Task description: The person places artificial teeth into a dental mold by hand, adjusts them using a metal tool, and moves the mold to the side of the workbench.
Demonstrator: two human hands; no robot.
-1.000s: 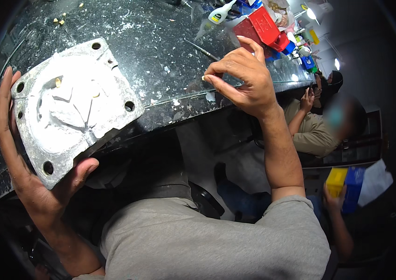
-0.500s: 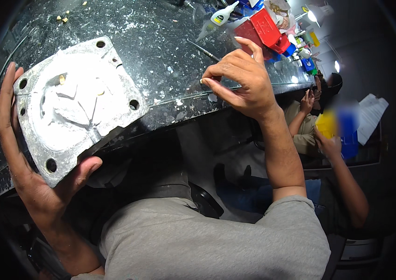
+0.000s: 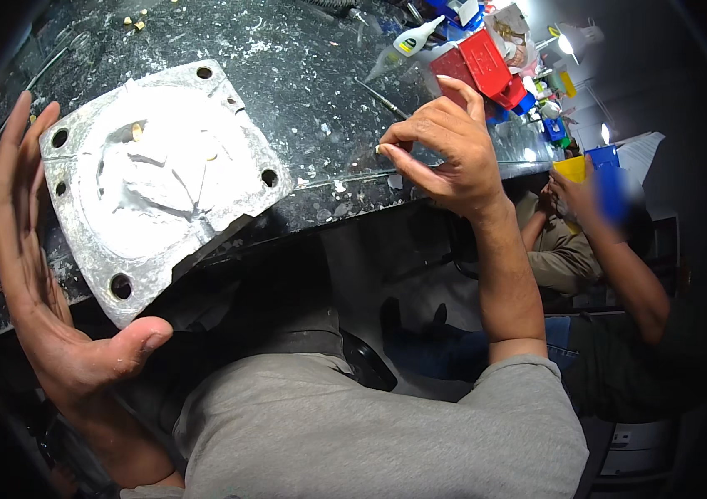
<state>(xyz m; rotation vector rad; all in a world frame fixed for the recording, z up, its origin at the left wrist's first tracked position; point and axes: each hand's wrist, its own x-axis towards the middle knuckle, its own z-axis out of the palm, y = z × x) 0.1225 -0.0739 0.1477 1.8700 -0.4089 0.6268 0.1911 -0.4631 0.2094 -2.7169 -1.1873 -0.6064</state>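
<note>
A squarish grey metal mould (image 3: 141, 287) with round holes near its corners lies on the dark bench, by the front edge. White plaster-like material (image 3: 162, 179), bright with glare, fills its middle; a small yellowish piece (image 3: 138, 131) and thin grooves show in it. My left hand (image 3: 41, 291) is open round the mould's left side, fingers stretched along it and thumb below its near corner; contact is hard to make out. To the right, above the bench edge, my right hand (image 3: 449, 154) has thumb and index fingertip pinched together. Whatever lies between them is too small to name.
White flecks cover the bench (image 3: 320, 91). Beyond my right hand are a thin pointed tool (image 3: 382, 100), a white squeeze bottle (image 3: 418, 37) and a red container (image 3: 482, 66). Yellowish bits (image 3: 134, 24) lie at the far left. Another person's arm (image 3: 628, 266) reaches in at right.
The mould and bench sit slightly further right in view. My left thumb has come away from the mould's near edge. The other person's hand has risen, with yellow and blue items near it.
</note>
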